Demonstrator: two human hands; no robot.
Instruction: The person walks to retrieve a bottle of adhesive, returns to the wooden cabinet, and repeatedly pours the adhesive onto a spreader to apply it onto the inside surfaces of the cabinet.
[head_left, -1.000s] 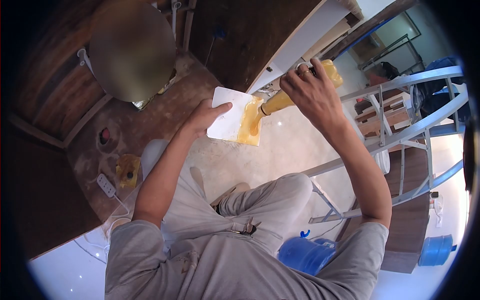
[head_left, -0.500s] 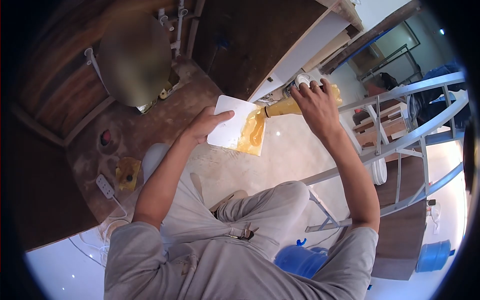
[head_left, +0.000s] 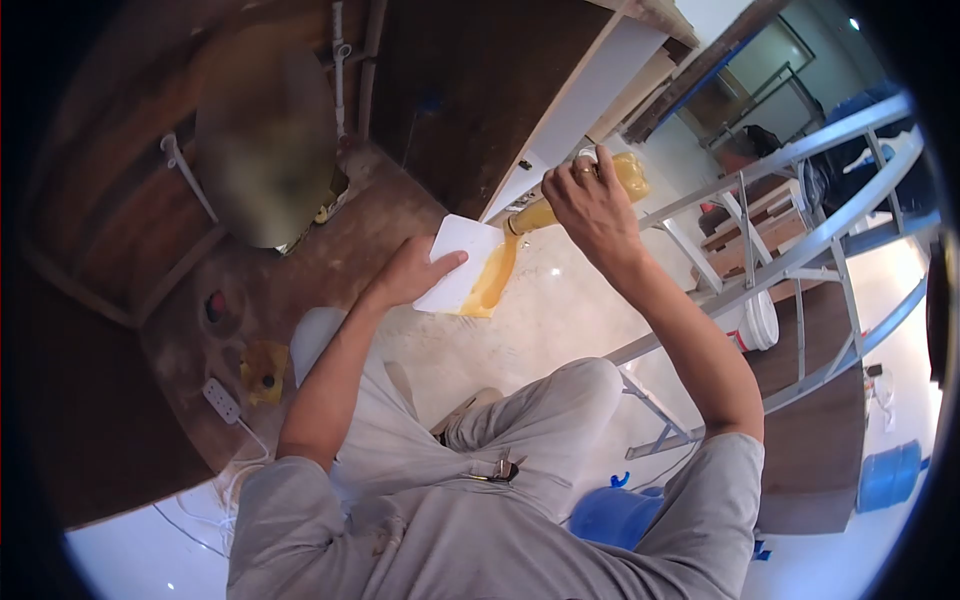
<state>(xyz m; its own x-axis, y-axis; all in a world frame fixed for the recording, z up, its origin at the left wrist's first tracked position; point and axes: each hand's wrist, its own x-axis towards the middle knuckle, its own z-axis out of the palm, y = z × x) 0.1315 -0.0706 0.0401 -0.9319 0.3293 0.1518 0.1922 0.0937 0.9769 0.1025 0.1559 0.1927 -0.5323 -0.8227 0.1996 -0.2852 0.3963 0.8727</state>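
My left hand [head_left: 408, 272] grips a thin white square panel [head_left: 462, 250] by its left edge, thumb on top. Glossy amber-yellow liquid [head_left: 492, 284] coats the panel's right side. Wrapped around a clear plastic bottle [head_left: 632, 178] of the same yellow liquid is my right hand [head_left: 592, 208]. The bottle lies tilted, its neck pointing left and down to the panel's upper right edge. Liquid shows at its mouth, and the panel is held tilted above the floor.
A metal ladder [head_left: 770, 265] stands on the right, beside a white bucket [head_left: 760, 322]. Dark wooden cabinet panels [head_left: 470, 90] rise ahead. A power strip [head_left: 221, 400] and a yellow-stained piece [head_left: 264, 372] lie at left. A blue water jug [head_left: 612, 517] is near my right side.
The bottle and my right hand have moved left. The panel has tilted, and the yellow liquid on it has spread into a smoother band along the right edge. The view has shifted slightly.
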